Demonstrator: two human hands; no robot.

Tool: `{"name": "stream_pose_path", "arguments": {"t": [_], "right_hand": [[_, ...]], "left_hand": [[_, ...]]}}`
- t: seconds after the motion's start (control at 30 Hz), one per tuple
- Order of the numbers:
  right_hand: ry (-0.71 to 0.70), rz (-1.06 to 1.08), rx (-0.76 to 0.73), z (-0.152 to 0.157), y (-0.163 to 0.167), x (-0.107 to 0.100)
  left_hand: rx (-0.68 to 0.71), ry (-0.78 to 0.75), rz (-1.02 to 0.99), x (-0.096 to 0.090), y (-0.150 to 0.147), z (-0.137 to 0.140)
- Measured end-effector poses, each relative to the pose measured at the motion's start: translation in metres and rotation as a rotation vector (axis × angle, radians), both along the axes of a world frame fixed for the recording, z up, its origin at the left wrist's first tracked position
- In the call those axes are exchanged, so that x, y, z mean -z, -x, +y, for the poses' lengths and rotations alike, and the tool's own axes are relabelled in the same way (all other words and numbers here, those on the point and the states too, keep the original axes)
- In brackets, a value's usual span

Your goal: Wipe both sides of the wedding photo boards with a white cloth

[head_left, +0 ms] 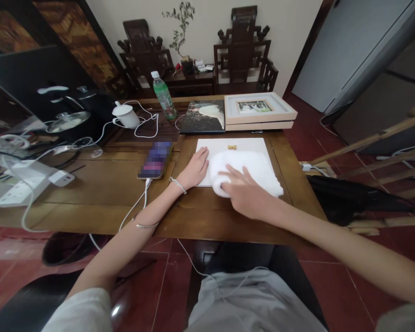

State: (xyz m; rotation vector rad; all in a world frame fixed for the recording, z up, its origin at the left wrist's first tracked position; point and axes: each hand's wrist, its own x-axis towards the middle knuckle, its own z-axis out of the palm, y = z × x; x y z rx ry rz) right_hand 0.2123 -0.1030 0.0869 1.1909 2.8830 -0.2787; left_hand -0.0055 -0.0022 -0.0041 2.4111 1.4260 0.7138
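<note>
The left hand [195, 168] is lying open and flat at the left side of a white rectangular board [251, 144], its fingers pointing away from the body and gripping nothing. The right hand [246, 192] is resting on a folded white cloth [259, 166], some fingers spreading over the top and others bending near its rolled left end; whether they are pinching the fabric, I cannot tell. The cloth itself is lying across the right part of the board, covering its near right corner and spilling onto the wooden table [207, 219]. A small gold-coloured bow-shaped fitting [232, 147] is showing on the board, just beyond the cloth.

Past the board, a dark photo panel [201, 116] is lying beside a light wood picture frame [261, 107], which is sitting on top of another piece of similar pale wood. To the left of the left hand, a smartphone [155, 160] is charging or at least sitting plugged into a white cable [145, 193] (its screen is blurred). Farther back, a green-labelled plastic bottle [165, 97] is standing upright near a lidded white cup [127, 116], and a white power strip [22, 186] is lying toward the table's left end.
</note>
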Motion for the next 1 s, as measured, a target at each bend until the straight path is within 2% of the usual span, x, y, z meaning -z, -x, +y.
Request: {"name": "stream_pose_path", "arguments": {"t": [0.1,0.17,0.27,0.47,0.57,0.67,0.9,1.0], "right_hand": [[-0.03,-0.027,-0.084,-0.019,-0.007,-0.002],[-0.05,-0.032,-0.094,-0.016,-0.008,-0.001],[-0.063,-0.018,-0.041,0.013,-0.004,0.002],[-0.173,0.009,0.105,0.095,0.01,0.0],[-0.207,-0.006,0.133,0.109,0.016,0.003],[-0.227,-0.036,0.096,0.09,0.018,0.009],[-0.106,-0.056,-0.046,-0.003,0.005,0.001],[-0.08,-0.039,-0.079,-0.015,0.004,-0.006]], "left_hand": [[-0.005,0.005,0.009,-0.001,-0.001,0.0],[-0.003,0.009,0.016,-0.002,-0.001,0.0],[0.003,0.02,0.027,-0.003,-0.001,-0.001],[0.012,0.024,0.008,-0.003,0.001,-0.001],[0.018,0.015,0.014,-0.002,0.003,0.0],[0.025,0.006,0.006,-0.001,0.003,0.001],[0.014,0.005,0.044,-0.001,0.001,0.001],[0.022,0.001,0.034,-0.001,0.001,0.001]]}}
